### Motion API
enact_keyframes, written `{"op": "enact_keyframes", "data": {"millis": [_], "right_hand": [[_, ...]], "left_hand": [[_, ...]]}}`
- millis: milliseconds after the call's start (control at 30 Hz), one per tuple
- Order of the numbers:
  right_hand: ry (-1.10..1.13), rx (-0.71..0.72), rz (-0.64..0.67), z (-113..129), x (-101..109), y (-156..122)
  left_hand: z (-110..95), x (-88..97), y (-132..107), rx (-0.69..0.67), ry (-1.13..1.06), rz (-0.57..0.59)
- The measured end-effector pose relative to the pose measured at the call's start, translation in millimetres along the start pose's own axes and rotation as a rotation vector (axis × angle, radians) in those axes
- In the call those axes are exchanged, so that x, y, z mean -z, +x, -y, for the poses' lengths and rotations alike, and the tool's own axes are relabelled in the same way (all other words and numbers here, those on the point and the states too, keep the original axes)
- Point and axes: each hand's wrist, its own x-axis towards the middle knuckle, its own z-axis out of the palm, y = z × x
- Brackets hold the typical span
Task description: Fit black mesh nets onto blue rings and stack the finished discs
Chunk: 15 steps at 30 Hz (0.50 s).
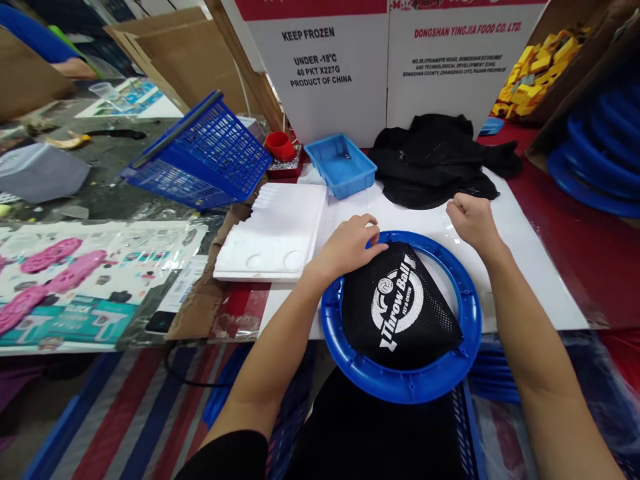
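A blue plastic ring (400,385) lies partly over the front edge of the white work surface. Inside it spreads a black mesh net (430,320) printed "Throw Ball", attached along part of the rim, with a gap at the upper right. My left hand (350,248) is closed around the ring's upper left, its thumb over the net's edge. Apart from the ring, at the upper right, my right hand (473,219) is closed in a fist beside a pile of black mesh (425,163). Whatever its fingers may hold is hidden.
Behind are a light blue tray (345,170) with small bits inside, a red cup (281,146) and a large white carton (325,107). White foam (275,230) and a tilted blue basket (210,160) stand left. Blue rings (600,153) are stacked right. Another person's arm (73,68) shows far left.
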Motion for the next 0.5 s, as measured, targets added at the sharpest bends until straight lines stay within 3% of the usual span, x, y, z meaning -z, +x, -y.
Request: {"op": "enact_keyframes", "data": {"millis": [133,267,400,500], "right_hand": [[0.022,-0.076,0.033,3.0,3.4,-1.7],[0.123,-0.047,0.21,19.8,-3.0,-5.1],[0.241,0.14,0.478,35.4,-16.4,-9.6],[0.23,0.188,0.684,39.6,-23.3,-11.7]], "left_hand": [[-1.7,2.6,-3.4,-0.064,0.018,0.176],[-7.8,-8.5,-0.5,-0.137,0.14,0.205],[-11.8,-23.8,7.0,-0.267,-0.09,0.251],[-9.3,-30.6,13.2,-0.299,-0.256,0.261]]}}
